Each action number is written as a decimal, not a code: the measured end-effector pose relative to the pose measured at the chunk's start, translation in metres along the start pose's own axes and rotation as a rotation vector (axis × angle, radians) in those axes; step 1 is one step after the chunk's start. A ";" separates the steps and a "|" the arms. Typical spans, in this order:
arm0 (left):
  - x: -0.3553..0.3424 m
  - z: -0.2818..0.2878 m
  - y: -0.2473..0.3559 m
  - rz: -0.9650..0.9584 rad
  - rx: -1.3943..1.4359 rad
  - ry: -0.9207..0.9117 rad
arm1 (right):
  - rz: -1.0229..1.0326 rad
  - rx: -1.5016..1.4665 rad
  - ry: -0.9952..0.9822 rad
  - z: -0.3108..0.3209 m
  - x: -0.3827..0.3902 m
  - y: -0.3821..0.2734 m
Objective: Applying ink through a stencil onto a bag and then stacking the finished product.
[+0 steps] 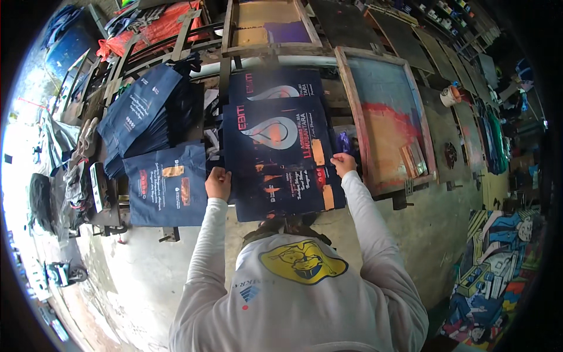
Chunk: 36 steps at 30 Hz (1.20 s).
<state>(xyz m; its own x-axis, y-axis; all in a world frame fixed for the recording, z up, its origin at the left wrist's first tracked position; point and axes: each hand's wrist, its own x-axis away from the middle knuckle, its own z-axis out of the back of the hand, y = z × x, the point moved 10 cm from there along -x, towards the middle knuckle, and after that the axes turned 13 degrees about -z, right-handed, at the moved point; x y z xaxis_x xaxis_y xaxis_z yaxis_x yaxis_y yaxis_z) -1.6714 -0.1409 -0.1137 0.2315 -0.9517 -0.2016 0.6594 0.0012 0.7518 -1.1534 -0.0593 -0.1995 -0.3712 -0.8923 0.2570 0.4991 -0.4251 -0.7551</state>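
A navy printed bag [267, 135] lies in front of me, with a white drop shape, red and white lettering and orange patches on it. My left hand [218, 183] pinches its left edge, fingers closed. At the right edge, the closed fingers of my right hand [343, 163] grip the same bag. More navy printed material shows beyond its far edge and below its near part; whether these are separate pieces is hard to tell. To the left, close to my left hand, another navy bag [170, 202] lies flat with small white print and orange patches.
A fanned stack of navy bags [141, 111] stands at the left. On the right rests a wooden-framed printing screen [381, 88] stained red and orange; a second framed screen [270, 13] lies at the far side. A small paint-stained tub [450, 96] sits farther right. Painted artwork [492, 276] covers the lower right.
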 end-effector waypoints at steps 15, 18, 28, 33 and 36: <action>-0.272 0.013 0.098 0.145 1.051 -0.003 | -0.209 -0.684 -0.495 0.070 -0.126 -0.267; -0.268 0.040 0.115 0.046 1.067 0.062 | -0.119 -0.821 -0.412 0.085 -0.127 -0.292; -0.200 -0.046 -0.018 0.262 0.834 0.001 | -0.297 -0.649 -0.428 -0.001 -0.139 -0.162; -0.180 -0.106 -0.070 0.417 0.625 -0.045 | -0.339 -0.420 -0.308 -0.032 -0.159 -0.099; -0.170 -0.113 -0.076 0.452 0.526 -0.090 | -0.320 -0.320 -0.273 -0.039 -0.159 -0.089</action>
<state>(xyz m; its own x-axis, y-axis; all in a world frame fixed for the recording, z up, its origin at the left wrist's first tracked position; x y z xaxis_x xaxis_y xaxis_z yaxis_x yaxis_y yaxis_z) -1.6800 0.0555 -0.2080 0.3262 -0.9149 0.2380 0.0733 0.2755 0.9585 -1.1698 0.1262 -0.1962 -0.2268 -0.7510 0.6201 0.1146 -0.6528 -0.7488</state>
